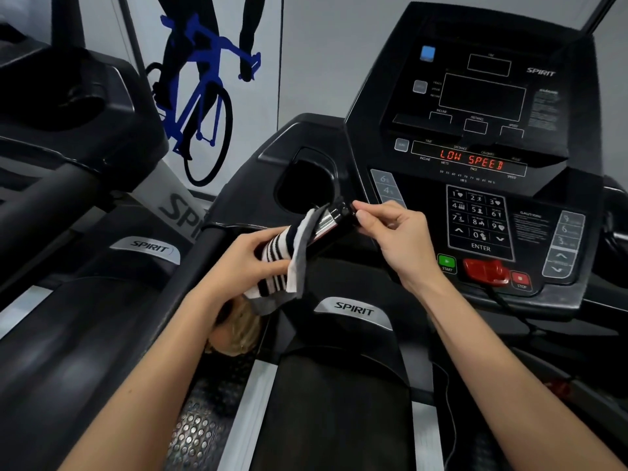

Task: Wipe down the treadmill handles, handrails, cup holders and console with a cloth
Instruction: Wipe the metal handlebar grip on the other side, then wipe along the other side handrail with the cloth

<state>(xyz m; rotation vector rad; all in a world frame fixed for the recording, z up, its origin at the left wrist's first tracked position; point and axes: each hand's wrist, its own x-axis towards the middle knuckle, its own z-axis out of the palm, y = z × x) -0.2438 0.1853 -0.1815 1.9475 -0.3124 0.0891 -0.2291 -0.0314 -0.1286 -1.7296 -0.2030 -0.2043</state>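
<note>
Cloth [282, 263] and bottle [334, 215] in left hand [238, 260], beside cup holder [331, 171] rim.

**What the view keeps back**

The striped cloth [278, 263] wraps the near end of a dark object [334, 215], and the left hand [248, 258] covers part of the cloth. The right hand [394, 232] hides the object's far tip in its pinch, so what the object is cannot be told. The cup holder [306, 185] is black inside, its bottom unseen. Under the left wrist sits a tan blurred shape [238, 329], unidentifiable. The caution label [531, 226] and fine print [547, 103] on the console [475, 45] are too small to read. The picture's edges cut off the neighbouring treadmill [68, 113] on the left and the cyclist graphic [204, 79].
</note>
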